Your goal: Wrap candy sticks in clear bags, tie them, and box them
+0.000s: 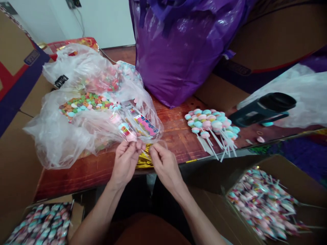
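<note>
My left hand [125, 158] pinches the lower end of a clear-wrapped marshmallow lollipop [125, 130] in pink, blue and white, with a small colourful label. A thin white stick shows just below its fingers. My right hand [162, 161] is closed beside it, thumb against forefinger; what lies between its fingers is too small to make out. Between and below both hands lies a pile of gold twist ties [145, 160]. Behind the lollipop are flat printed wrappers [143, 122] in a clear bag. To the right, unwrapped marshmallow lollipops [212, 122] lie bunched with sticks toward me.
Clear plastic bags [61, 136] with colourful ring candies [87, 102] cover the left of the table [176, 119]. A purple bag [184, 51] stands behind. A dark tumbler [260, 109] leans at right. Boxes of wrapped lollipops [263, 204] sit below on both sides.
</note>
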Available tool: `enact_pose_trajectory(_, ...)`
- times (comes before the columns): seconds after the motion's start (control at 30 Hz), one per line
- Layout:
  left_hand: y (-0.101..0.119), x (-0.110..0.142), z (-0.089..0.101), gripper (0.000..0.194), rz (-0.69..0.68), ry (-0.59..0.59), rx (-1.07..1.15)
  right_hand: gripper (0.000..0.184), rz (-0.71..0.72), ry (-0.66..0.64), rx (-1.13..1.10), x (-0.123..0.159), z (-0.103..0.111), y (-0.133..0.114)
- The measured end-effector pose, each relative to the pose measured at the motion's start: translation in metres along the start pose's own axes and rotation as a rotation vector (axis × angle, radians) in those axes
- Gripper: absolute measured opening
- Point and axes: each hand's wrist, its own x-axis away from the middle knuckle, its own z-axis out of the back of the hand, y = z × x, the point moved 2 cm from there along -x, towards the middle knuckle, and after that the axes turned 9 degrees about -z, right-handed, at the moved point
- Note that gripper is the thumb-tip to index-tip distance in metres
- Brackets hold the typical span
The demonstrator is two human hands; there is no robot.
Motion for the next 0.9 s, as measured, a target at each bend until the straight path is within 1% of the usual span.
enact_pose_trajectory(0.07, 0.008, -0.006, 0.007, 0.024, 0.007, 0.015, -0.021, 0.023, 0.059, 0.116, 0.426, -0.003, 0.01, 0.0)
enact_pose_trajectory(0.13, 0.011, -0.01, 0.012, 0.026, 0.027, 0.027, -0.065, 0.021, 0.054, 0.135, 0.741, -0.007, 0.012, 0.002)
enact_pose_trajectory(0.2, 0.01, -0.012, 0.017, 0.03, 0.053, 0.046, -0.1, 0.019, 0.079, 0.072, 0.933, -0.01, 0.005, 0.005)
enact_pose_trajectory(0.27, 0.006, -0.013, 0.019, 0.033, 0.082, 0.057, -0.113, 0.017, 0.133, 0.023, 1.043, -0.011, -0.006, 0.008)
enact_pose_trajectory(0.3, 0.004, -0.012, 0.019, 0.033, 0.103, 0.054, -0.116, 0.017, 0.154, 0.024, 1.076, -0.012, -0.011, 0.01)
enact_pose_trajectory(0.37, 0.0, -0.012, 0.02, 0.031, 0.133, 0.049, -0.117, 0.018, 0.184, 0.046, 1.1, -0.013, -0.018, 0.014)
enact_pose_trajectory(0.43, -0.002, -0.012, 0.021, 0.03, 0.13, 0.064, -0.113, 0.019, 0.196, 0.069, 1.07, -0.013, -0.02, 0.017)
enact_pose_trajectory(0.53, -0.002, -0.013, 0.022, 0.036, 0.099, 0.116, -0.101, 0.018, 0.218, 0.081, 0.981, -0.013, -0.017, 0.02)
enact_pose_trajectory(0.63, -0.002, -0.013, 0.02, 0.038, 0.099, 0.139, -0.077, 0.02, 0.234, 0.097, 0.888, -0.013, -0.012, 0.023)
enact_pose_trajectory(0.73, -0.002, -0.013, 0.017, 0.039, 0.112, 0.159, -0.062, 0.019, 0.195, 0.097, 0.789, -0.015, -0.01, 0.028)
enact_pose_trajectory(0.8, -0.002, -0.013, 0.015, 0.04, 0.102, 0.164, -0.063, 0.019, 0.193, 0.076, 0.714, -0.016, -0.008, 0.031)
enact_pose_trajectory(0.9, -0.003, -0.014, 0.013, 0.039, 0.094, 0.145, -0.063, 0.02, 0.228, 0.063, 0.625, -0.015, -0.005, 0.031)
